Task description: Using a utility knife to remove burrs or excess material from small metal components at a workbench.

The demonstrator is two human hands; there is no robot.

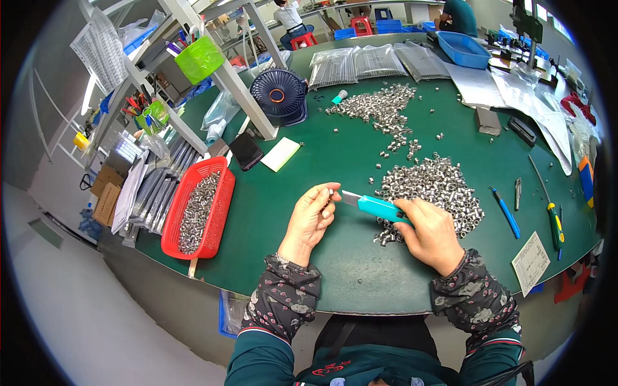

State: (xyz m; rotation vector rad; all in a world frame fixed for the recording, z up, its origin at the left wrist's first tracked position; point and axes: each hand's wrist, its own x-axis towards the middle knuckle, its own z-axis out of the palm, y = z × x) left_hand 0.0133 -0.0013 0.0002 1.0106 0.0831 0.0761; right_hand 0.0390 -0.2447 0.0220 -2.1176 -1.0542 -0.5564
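Note:
My left hand pinches a small silver metal sleeve between its fingertips above the green table. My right hand grips a teal utility knife, whose blade points left and nearly touches the sleeve. Just behind my right hand lies a large heap of the same small silver sleeves. A second, looser heap is spread farther back on the table.
A red basket holding silver sleeves sits at the table's left edge. A dark blue fan, a black phone and a white pad stand behind it. Pens and a screwdriver lie at the right. People sit far back.

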